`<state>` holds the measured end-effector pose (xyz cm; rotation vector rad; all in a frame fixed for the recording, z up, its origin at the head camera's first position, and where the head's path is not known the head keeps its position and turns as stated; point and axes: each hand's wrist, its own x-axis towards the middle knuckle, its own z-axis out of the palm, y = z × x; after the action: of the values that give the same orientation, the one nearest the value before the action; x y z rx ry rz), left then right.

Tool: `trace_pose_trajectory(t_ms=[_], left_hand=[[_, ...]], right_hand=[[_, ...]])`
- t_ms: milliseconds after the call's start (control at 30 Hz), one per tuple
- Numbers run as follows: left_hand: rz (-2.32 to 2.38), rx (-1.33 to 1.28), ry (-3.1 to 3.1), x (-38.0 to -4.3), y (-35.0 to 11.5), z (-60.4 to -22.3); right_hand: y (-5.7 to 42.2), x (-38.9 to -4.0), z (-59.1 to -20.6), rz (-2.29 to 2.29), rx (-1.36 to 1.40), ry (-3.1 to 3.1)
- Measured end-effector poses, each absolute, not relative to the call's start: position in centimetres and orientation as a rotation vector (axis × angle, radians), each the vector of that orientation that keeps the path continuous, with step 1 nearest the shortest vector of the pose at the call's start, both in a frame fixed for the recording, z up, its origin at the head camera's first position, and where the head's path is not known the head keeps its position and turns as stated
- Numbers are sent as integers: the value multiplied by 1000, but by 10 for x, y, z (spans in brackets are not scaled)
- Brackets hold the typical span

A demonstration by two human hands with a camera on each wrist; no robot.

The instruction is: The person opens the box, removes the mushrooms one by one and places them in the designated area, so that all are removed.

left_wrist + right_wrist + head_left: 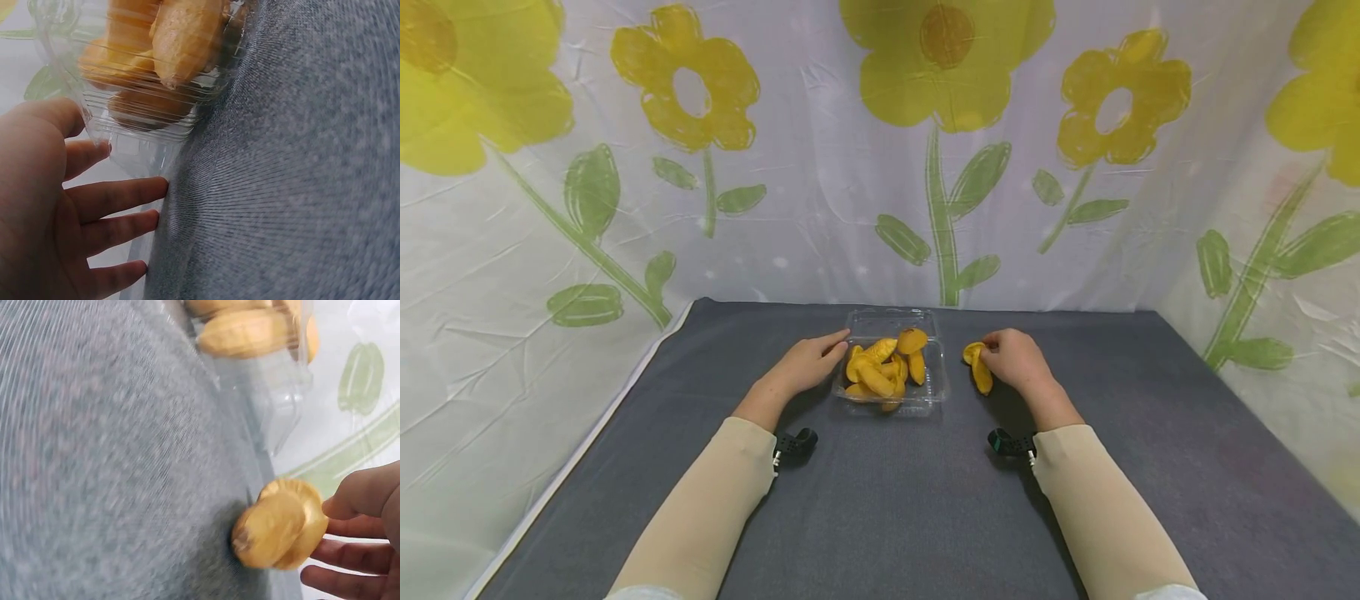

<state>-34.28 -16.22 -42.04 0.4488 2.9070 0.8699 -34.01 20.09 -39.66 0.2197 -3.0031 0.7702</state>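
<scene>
A clear plastic clamshell box [942,379] stands on the table with its lid [891,320] folded back behind it. Several yellow mushrooms [876,379] are heaped inside. At the box's left side is my left hand [805,364], its fingers spread and fairly straight, thumb and index at the box's edge in the left wrist view. To the right of the box, my right hand [1017,358] pinches a single yellow mushroom [270,528] by its cap between thumb and fingers. That mushroom's stem points toward me, close to the tabletop; whether it touches the cloth I cannot tell.
A dark grey cloth covers the table [895,508]. Behind and at both sides hangs a white curtain [820,208] printed with yellow flowers. Black wrist bands with cameras [797,442] sit on both forearms, above the cloth.
</scene>
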Motion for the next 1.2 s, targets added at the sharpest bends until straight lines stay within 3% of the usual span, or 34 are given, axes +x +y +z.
trace_pose_trajectory(t_ms=[1200], left_hand=[[849,436,2917,-341,-161,-419]], right_hand=[[139,-318,-380,685,508,-2860]])
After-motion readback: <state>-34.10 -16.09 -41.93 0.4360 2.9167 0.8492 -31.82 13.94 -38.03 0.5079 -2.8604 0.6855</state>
